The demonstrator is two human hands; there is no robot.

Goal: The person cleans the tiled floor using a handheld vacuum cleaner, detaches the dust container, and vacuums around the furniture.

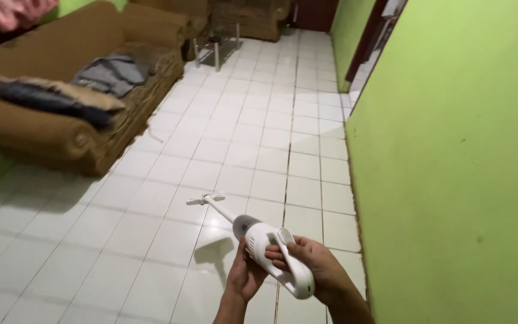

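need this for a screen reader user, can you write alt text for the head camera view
Two bare hands, left hand and right hand, hold a white cordless stick vacuum by its body and handle, its floor head resting on a white tiled floor. A brown sofa with cushions stands to the left, a green wall to the right.

A home living room: a brown sofa (pixel 61 114) strewn with clothes (pixel 112 72), a white tiled floor (pixel 241 138), green walls (pixel 451 150), a small glass table (pixel 217 45).
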